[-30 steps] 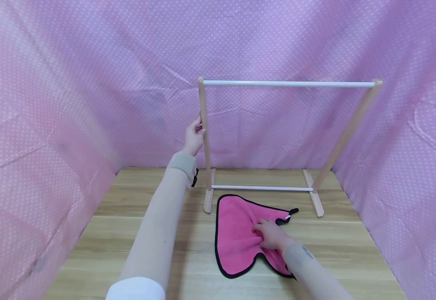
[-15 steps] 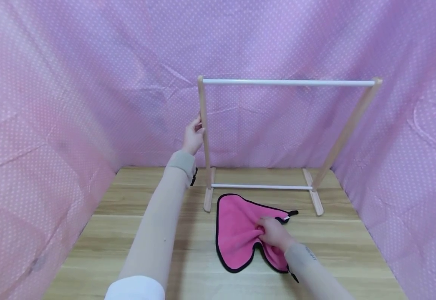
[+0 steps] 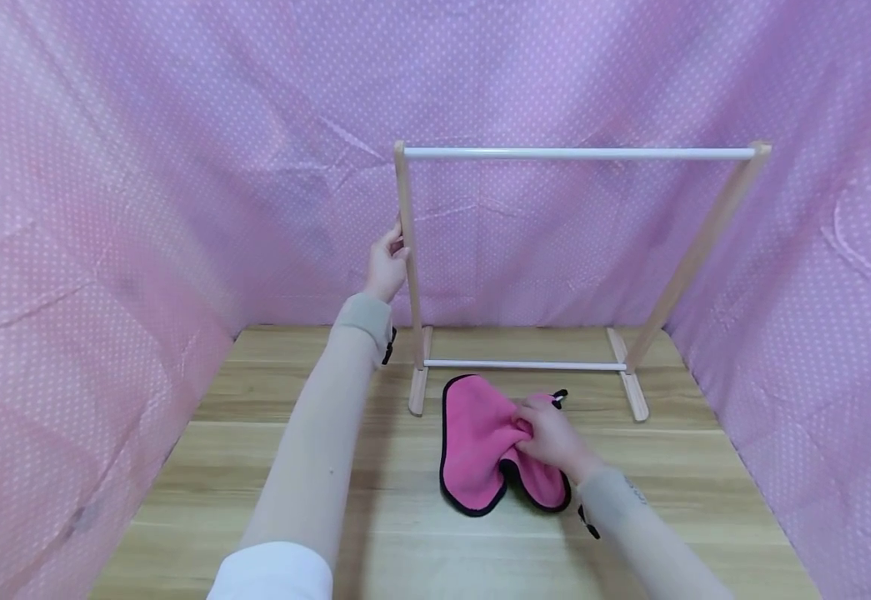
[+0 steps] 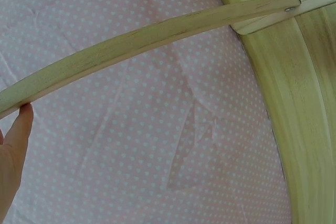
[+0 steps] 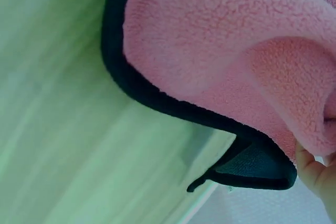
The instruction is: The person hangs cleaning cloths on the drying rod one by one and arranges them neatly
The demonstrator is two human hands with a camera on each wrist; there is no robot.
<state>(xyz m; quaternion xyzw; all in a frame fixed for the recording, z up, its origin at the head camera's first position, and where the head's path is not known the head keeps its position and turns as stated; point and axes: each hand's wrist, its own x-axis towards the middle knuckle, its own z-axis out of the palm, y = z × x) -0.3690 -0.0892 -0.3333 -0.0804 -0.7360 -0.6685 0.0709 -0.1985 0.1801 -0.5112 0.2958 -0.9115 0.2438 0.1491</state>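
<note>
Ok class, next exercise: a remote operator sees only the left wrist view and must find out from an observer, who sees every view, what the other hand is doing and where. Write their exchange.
Operator: I see the left hand touching a wooden upright. What is the right hand doing?
Observer: It pinches a pink cloth, bunching it into folds.
Operator: Where is that cloth in relation to the lower white bar?
Observer: In the head view it is on the person's side of that bar, between the bar and the person.
</note>
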